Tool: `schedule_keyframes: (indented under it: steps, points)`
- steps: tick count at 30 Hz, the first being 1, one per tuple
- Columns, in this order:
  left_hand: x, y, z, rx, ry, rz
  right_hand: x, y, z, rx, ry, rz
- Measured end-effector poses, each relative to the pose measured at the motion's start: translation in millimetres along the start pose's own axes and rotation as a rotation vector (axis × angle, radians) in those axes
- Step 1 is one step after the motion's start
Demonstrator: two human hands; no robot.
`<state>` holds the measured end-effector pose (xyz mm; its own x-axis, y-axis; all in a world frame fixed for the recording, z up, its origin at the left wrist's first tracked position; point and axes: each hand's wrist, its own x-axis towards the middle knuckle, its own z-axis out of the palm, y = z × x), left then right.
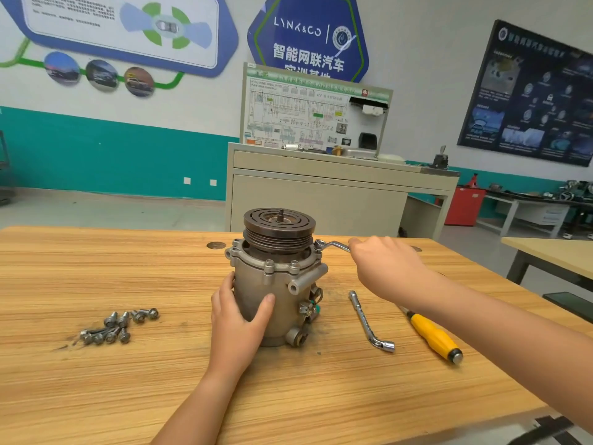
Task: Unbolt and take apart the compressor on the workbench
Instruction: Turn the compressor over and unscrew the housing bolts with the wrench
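A grey metal compressor (282,303) stands upright at the middle of the wooden workbench (128,380), with its dark grooved pulley (278,231) on top. My left hand (239,319) wraps around the lower left of the housing. My right hand (385,268) grips the handle of a ring wrench (333,245), whose head sits over a bolt on the upper right flange. A pile of several removed bolts (117,326) lies on the bench to the left.
An L-shaped socket wrench (369,319) and a yellow-handled screwdriver (433,337) lie on the bench right of the compressor, under my right forearm. A beige training stand (321,194) is behind the bench. Another table (552,252) stands at the right.
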<state>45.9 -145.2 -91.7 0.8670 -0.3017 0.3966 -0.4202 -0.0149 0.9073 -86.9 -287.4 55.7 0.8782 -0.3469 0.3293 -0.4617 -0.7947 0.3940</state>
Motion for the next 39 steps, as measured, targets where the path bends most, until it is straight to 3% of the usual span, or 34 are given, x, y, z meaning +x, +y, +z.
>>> schedule_keyframes:
  steps: [11,21,25,29,33,37,39]
  points:
    - [-1,0,0,-0.011,0.009,0.017,10,-7,-25,-0.270,-0.159,-0.208]
    - [-1,-1,1,-0.020,0.007,0.023,31,25,-3,-0.332,-0.080,-0.236]
    - [2,-3,0,-0.005,0.010,0.030,59,18,25,-0.111,0.079,-0.167]
    - [2,-5,0,0.008,0.015,0.048,77,6,53,0.150,0.455,-0.263]
    - [2,-5,0,0.001,0.011,0.050,83,10,54,0.188,0.345,-0.236]
    - [2,-5,0,0.000,0.014,0.048,63,22,43,0.487,0.452,0.095]
    - [2,-6,1,-0.002,0.017,0.045,48,24,35,0.568,0.415,0.129]
